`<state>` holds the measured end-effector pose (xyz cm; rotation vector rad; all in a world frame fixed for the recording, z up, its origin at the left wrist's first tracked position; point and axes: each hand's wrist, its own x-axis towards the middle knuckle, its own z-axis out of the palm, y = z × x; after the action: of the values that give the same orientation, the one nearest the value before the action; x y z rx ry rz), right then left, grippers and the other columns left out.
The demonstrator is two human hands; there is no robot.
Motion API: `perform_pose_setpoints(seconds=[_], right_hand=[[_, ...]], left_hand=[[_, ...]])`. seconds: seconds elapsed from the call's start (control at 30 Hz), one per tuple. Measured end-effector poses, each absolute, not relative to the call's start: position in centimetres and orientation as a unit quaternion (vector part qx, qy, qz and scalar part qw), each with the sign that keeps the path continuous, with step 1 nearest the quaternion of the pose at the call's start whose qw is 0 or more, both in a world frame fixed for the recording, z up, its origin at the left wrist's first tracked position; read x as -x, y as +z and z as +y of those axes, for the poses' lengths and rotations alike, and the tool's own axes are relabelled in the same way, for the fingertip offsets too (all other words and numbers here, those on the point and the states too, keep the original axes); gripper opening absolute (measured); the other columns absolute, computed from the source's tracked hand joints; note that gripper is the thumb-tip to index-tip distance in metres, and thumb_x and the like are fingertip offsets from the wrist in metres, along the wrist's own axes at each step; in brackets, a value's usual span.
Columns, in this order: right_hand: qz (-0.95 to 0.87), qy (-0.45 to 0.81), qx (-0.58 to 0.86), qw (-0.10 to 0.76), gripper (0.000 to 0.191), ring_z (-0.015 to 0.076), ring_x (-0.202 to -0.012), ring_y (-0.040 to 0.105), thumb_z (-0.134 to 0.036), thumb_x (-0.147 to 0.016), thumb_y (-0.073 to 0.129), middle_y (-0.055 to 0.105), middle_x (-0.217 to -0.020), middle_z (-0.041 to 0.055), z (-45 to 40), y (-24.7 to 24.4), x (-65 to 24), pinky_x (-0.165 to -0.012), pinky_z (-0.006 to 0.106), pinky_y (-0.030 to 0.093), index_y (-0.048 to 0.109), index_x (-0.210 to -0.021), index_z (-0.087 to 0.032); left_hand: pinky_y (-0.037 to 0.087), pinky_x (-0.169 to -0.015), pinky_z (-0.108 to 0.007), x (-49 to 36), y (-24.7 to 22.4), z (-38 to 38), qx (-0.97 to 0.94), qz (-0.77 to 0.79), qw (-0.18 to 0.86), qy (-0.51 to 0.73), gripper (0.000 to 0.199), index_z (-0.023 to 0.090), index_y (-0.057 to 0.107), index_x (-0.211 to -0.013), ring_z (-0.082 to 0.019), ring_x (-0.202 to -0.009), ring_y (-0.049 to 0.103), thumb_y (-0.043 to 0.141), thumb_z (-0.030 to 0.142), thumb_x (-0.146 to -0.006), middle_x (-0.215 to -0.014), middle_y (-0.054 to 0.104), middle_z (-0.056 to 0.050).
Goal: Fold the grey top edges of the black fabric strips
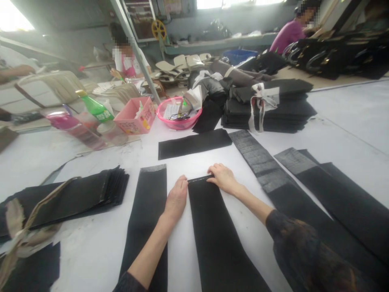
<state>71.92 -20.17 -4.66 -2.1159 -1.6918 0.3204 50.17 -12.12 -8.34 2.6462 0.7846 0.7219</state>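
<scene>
The left hand and right hand each pinch one end of the folded edge of a black panel lying flat on the white tabletop. Pulling evenly between both grips, then pressing from the middle outward, should keep the fold straight and parallel to the edge. The fingertips partly cover the fold's corners; the panel's near end is cut off.
</scene>
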Motion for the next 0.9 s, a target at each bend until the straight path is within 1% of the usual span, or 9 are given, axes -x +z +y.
perform_pose_setpoints(seconds=[0.13, 0.23, 0.3, 0.37, 0.4, 0.5, 0.63, 0.77, 0.9], right_hand=[[-0.595, 0.181, 0.75, 0.225, 0.011, 0.0132, -0.068, 0.055, -0.021, -0.07, 0.077, 0.061, -0.073, -0.0012, -19.2, -4.2, -72.1, -0.058, 0.022, 0.036, 0.066, -0.07, -0.019], [-0.588, 0.224, 0.729, 0.27, 0.009, 0.0111, -0.063, 0.055, -0.024, -0.073, 0.072, 0.061, -0.067, -0.0034, -19.8, -3.8, -72.3, -0.056, 0.021, 0.035, 0.066, -0.07, -0.018], [-0.584, 0.245, 0.713, 0.3, 0.011, 0.0108, -0.061, 0.054, -0.027, -0.075, 0.069, 0.061, -0.064, -0.0039, -20.6, -3.1, -72.1, -0.055, 0.021, 0.036, 0.065, -0.07, -0.017], [-0.583, 0.259, 0.697, 0.327, 0.013, 0.0111, -0.06, 0.055, -0.028, -0.076, 0.067, 0.062, -0.064, -0.0035, -21.4, -2.1, -71.6, -0.055, 0.021, 0.037, 0.065, -0.071, -0.016], [-0.583, 0.263, 0.69, 0.338, 0.013, 0.0114, -0.06, 0.055, -0.028, -0.076, 0.066, 0.062, -0.064, -0.0032, -21.8, -1.5, -71.3, -0.055, 0.022, 0.037, 0.065, -0.071, -0.016], [-0.59, 0.27, 0.67, 0.362, 0.012, 0.0125, -0.063, 0.057, -0.028, -0.077, 0.066, 0.064, -0.067, -0.0025, -23.0, 0.6, -70.4, -0.058, 0.023, 0.04, 0.067, -0.074, -0.017], [-0.63, 0.239, 0.637, 0.374, 0.01, 0.0145, -0.078, 0.061, -0.028, -0.081, 0.065, 0.069, -0.085, -0.001, -24.6, 3.9, -69.0, -0.069, 0.024, 0.043, 0.072, -0.087, -0.022], [-0.683, 0.172, 0.616, 0.353, 0.011, 0.0141, -0.077, 0.061, -0.023, -0.089, 0.059, 0.068, -0.084, -0.0002, -26.2, 7.2, -67.0, -0.07, 0.024, 0.043, 0.069, -0.086, -0.021], [-0.735, 0.074, 0.612, 0.281, 0.009, 0.0137, -0.075, 0.059, -0.019, -0.091, 0.055, 0.065, -0.086, 0.0008, -28.4, 9.5, -65.1, -0.067, 0.024, 0.041, 0.063, -0.089, -0.02]], left_hand=[[0.052, -0.092, -0.042, -50.1, -7.8, -12.1, -0.898, 0.288, 0.174, 0.284, 0.029, 0.016, 0.053, -0.11, -0.022, -0.112, 0.059, 0.037, 0.004, -0.089, -0.115, 0.06, -0.012], [0.053, -0.088, -0.037, -49.9, -6.5, -12.4, -0.879, 0.298, 0.194, 0.317, 0.03, 0.017, 0.049, -0.121, -0.019, -0.103, 0.062, 0.041, 0.014, -0.093, -0.11, 0.061, -0.011], [0.05, -0.092, -0.039, -50.0, -5.1, -12.9, -0.872, 0.291, 0.21, 0.334, 0.031, 0.019, 0.052, -0.123, -0.02, -0.109, 0.059, 0.048, 0.023, -0.092, -0.114, 0.06, -0.01], [0.047, -0.095, -0.04, -50.1, -3.6, -13.6, -0.864, 0.277, 0.238, 0.347, 0.028, 0.021, 0.059, -0.116, -0.022, -0.112, 0.056, 0.055, 0.029, -0.09, -0.114, 0.06, -0.009], [0.047, -0.093, -0.039, -50.2, -2.7, -14.0, -0.86, 0.268, 0.257, 0.349, 0.024, 0.022, 0.063, -0.11, -0.021, -0.108, 0.058, 0.055, 0.031, -0.09, -0.109, 0.062, -0.008], [0.049, -0.077, -0.029, -50.4, -0.4, -15.1, -0.854, 0.254, 0.31, 0.332, 0.02, 0.02, 0.067, -0.092, -0.015, -0.083, 0.061, 0.051, 0.031, -0.092, -0.087, 0.064, -0.003], [0.046, -0.069, -0.026, -49.9, 2.2, -16.8, -0.854, 0.247, 0.322, 0.326, 0.021, 0.018, 0.064, -0.085, -0.013, -0.074, 0.058, 0.049, 0.029, -0.093, -0.079, 0.063, -0.001], [0.045, -0.069, -0.026, -49.0, 4.5, -18.6, -0.863, 0.233, 0.308, 0.327, 0.018, 0.019, 0.063, -0.084, -0.013, -0.073, 0.057, 0.05, 0.027, -0.092, -0.079, 0.063, -0.001], [0.045, -0.068, -0.026, -47.5, 6.4, -20.3, -0.868, 0.219, 0.304, 0.325, 0.014, 0.019, 0.063, -0.084, -0.013, -0.072, 0.057, 0.051, 0.023, -0.091, -0.079, 0.063, -0.001]])
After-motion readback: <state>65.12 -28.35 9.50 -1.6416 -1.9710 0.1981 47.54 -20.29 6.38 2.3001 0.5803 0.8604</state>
